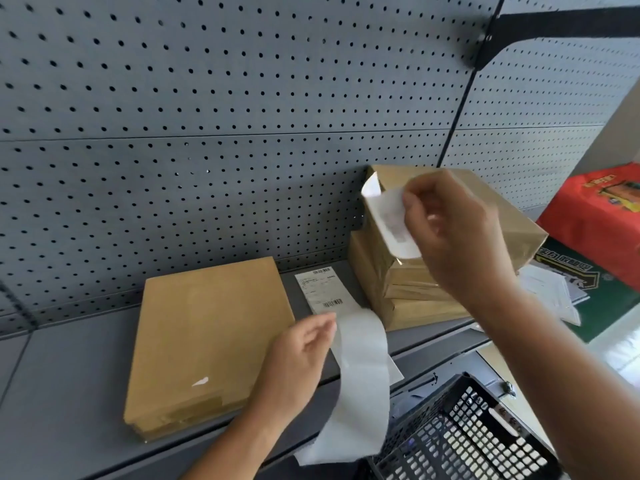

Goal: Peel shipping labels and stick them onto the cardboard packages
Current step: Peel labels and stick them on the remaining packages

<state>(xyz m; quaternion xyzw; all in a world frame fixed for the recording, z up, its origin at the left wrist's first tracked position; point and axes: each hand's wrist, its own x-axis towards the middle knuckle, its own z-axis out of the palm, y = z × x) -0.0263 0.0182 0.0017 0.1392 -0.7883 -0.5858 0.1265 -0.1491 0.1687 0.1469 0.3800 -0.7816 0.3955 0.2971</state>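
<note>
A flat cardboard package lies on the grey shelf, with a small white scrap on its top. Right of it a printed label strip rests on the shelf. Its blank backing paper curls down over the shelf edge, pinched by my left hand. My right hand is raised and grips a peeled white label, its sticky side toward me, in front of a stack of tape-wrapped cardboard packages at the back right.
A grey pegboard wall backs the shelf. A black plastic basket sits below the shelf at the lower right. A red box and a dark green box with papers lie at the far right.
</note>
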